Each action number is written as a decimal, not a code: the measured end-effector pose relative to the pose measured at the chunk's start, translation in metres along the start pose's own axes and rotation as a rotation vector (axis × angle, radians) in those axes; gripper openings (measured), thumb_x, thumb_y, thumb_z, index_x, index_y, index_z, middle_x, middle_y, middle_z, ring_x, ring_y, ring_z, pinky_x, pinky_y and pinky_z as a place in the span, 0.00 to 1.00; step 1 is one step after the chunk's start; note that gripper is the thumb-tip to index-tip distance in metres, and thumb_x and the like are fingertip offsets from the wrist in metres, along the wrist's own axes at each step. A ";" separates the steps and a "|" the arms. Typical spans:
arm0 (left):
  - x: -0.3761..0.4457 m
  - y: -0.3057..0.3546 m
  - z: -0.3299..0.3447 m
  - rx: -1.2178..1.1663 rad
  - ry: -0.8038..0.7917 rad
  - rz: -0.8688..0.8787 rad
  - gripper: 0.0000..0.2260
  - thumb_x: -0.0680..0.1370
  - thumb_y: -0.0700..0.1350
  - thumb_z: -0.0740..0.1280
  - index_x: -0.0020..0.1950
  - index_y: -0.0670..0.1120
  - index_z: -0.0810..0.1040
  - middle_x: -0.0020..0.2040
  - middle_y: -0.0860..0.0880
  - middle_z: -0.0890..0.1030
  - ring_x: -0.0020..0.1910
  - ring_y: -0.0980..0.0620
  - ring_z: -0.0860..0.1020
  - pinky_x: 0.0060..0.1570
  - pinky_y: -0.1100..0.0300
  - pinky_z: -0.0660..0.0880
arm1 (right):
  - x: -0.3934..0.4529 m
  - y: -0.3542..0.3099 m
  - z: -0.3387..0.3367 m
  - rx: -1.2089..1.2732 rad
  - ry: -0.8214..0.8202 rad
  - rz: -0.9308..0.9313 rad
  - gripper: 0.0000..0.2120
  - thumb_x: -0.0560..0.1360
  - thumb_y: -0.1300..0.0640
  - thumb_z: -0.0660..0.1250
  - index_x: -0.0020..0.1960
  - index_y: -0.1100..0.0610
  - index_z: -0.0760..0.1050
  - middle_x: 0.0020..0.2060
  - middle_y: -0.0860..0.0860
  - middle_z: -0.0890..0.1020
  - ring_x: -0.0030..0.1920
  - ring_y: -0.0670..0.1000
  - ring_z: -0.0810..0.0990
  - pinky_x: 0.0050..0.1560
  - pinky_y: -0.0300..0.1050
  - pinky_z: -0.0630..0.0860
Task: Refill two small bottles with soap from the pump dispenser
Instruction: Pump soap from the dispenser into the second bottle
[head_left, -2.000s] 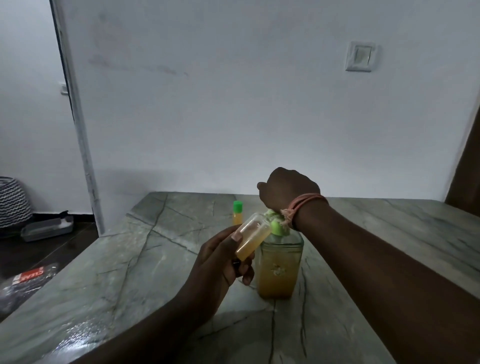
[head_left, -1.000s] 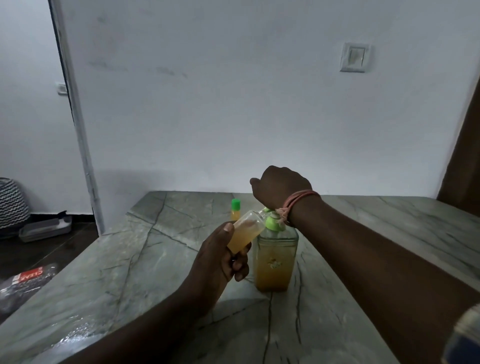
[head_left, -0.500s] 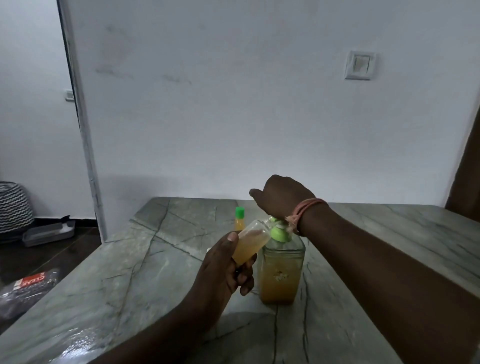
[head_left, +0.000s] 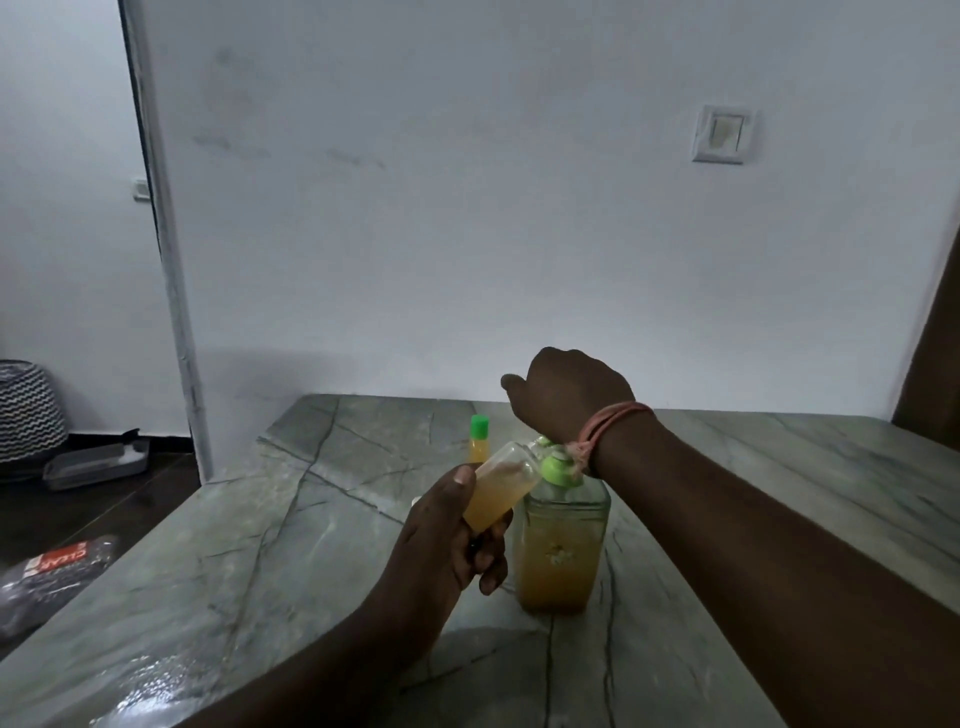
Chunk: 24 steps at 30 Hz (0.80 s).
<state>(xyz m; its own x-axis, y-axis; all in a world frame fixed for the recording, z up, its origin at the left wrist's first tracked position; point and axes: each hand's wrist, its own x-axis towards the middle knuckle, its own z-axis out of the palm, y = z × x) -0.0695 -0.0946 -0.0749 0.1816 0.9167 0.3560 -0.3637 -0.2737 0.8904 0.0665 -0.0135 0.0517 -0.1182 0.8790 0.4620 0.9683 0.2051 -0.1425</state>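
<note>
Left hand gripped small bottle tilted to catch soap; right hand fingers hidden over pump dispenser.

Dim, flat indoor light on my head view.

I see the white wall grey and underlit, with a soft shadow low at centre left. A wet-looking glare patch shines on the stone table at lower left. My forearms go dark and slightly soft; the door frame bows at left.
</note>
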 end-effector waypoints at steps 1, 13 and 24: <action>0.000 0.000 0.000 0.000 0.003 0.005 0.23 0.78 0.56 0.58 0.65 0.42 0.73 0.38 0.42 0.72 0.29 0.51 0.69 0.28 0.57 0.69 | 0.000 -0.001 0.001 0.027 -0.009 0.030 0.19 0.78 0.42 0.57 0.33 0.53 0.64 0.34 0.50 0.73 0.40 0.56 0.74 0.42 0.45 0.68; -0.003 0.003 0.003 0.000 -0.017 0.014 0.21 0.78 0.56 0.59 0.63 0.44 0.75 0.38 0.42 0.73 0.29 0.51 0.69 0.27 0.57 0.70 | 0.006 0.001 -0.013 -0.069 -0.166 -0.051 0.21 0.78 0.37 0.56 0.43 0.55 0.68 0.41 0.52 0.76 0.43 0.54 0.73 0.45 0.46 0.69; -0.002 0.003 0.003 0.004 -0.001 0.002 0.23 0.77 0.57 0.60 0.64 0.42 0.73 0.38 0.43 0.73 0.29 0.51 0.70 0.27 0.57 0.70 | 0.002 0.005 -0.003 0.014 -0.127 0.035 0.20 0.78 0.37 0.57 0.41 0.55 0.68 0.45 0.54 0.80 0.48 0.57 0.78 0.46 0.46 0.69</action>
<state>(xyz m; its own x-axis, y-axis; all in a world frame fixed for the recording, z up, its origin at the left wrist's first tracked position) -0.0682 -0.0982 -0.0726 0.1818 0.9160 0.3576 -0.3601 -0.2764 0.8910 0.0719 -0.0124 0.0548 -0.1121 0.9330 0.3421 0.9692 0.1786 -0.1696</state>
